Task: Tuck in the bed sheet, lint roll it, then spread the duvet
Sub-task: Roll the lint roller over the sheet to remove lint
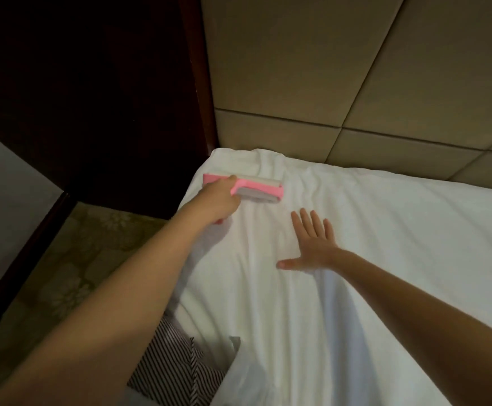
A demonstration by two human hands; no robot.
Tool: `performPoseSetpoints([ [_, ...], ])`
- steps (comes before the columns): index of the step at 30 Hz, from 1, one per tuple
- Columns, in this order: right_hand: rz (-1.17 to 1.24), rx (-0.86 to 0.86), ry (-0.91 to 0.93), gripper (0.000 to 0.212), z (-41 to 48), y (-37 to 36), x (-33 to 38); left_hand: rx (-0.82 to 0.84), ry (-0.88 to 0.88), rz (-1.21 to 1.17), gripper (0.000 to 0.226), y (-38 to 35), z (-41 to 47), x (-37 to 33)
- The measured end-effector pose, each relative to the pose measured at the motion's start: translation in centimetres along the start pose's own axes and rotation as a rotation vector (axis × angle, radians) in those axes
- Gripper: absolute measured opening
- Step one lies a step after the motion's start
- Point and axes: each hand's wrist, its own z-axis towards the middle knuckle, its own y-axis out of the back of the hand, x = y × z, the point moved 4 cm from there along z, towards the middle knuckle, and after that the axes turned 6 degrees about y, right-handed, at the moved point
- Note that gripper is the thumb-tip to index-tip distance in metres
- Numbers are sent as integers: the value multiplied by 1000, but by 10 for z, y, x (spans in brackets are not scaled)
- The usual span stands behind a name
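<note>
Clearly the lint-rolling step is under way, judging from the single head view. The left hand (220, 200) grips the pink roller (258, 191) by its handle and holds it on the white sheet (370, 259), at the bed's corner just beside the padded headboard (356, 83). The right hand (312, 244) lies flat with fingers spread wide, pressing on the sheet near the roller and holding nothing. The sheet covers the mattress up to the headboard, so the tucking looks done at this end, though the tuck along the side is hidden. Folds still run through the cloth around the corner and toward the camera. Most of the bed looks left to roll, and the duvet is not in view, so spreading it is yet to come.

Counted: one roller, one sheet, two hands, one striped cloth (180, 367) at the bed's near edge.
</note>
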Motion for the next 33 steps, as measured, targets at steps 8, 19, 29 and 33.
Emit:
performPoseSetpoints([
  [8,46,-177,-66,119,-27,-24,25,-33,66,108,71,-51,-91,34],
  [19,-15,-127,-20,125,-39,-43,34,-5,29,144,67,-35,-79,36],
  [29,-11,-132,-41,134,-32,-43,33,64,173,84,87,-97,-181,75],
  [33,10,-84,-37,134,-31,-42,32,56,112,124,82,-69,-129,55],
])
